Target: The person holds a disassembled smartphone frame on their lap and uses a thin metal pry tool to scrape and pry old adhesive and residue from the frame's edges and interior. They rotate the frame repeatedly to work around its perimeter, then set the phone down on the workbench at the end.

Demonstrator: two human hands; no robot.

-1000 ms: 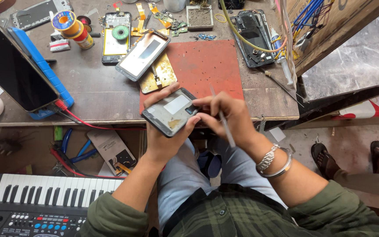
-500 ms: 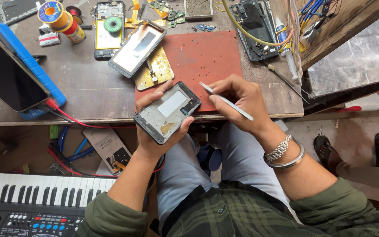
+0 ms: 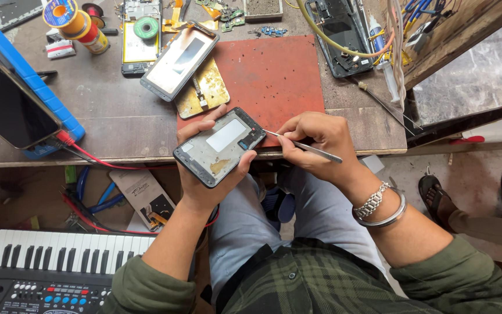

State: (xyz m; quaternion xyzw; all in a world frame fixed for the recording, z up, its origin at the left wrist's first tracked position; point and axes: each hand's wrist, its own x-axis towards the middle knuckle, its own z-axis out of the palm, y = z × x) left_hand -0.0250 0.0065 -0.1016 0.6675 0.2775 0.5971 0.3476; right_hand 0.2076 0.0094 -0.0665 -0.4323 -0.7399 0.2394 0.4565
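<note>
My left hand (image 3: pixel 204 174) grips an opened phone body (image 3: pixel 219 146), its grey inner frame facing up, just above the near edge of the workbench. My right hand (image 3: pixel 315 142) pinches thin metal tweezers (image 3: pixel 303 145), whose tip touches the phone's upper right corner. Silver bracelets (image 3: pixel 382 206) circle my right wrist. Both hands hover over the front edge of a red work mat (image 3: pixel 274 75).
A phone screen panel (image 3: pixel 180 59) lies on a gold plate (image 3: pixel 201 93). A second open phone (image 3: pixel 137 35), solder spools (image 3: pixel 68 17), a black frame (image 3: pixel 341 35) and cables crowd the back. A blue-cased tablet (image 3: pixel 13 96) leans left. A keyboard (image 3: pixel 47 261) sits below. Another person's sandalled feet (image 3: pixel 477 197) stand right.
The phone body has turned in my left hand and tilted. My right hand has brought the tweezers' tip down to its upper right corner. The view has shifted slightly.
</note>
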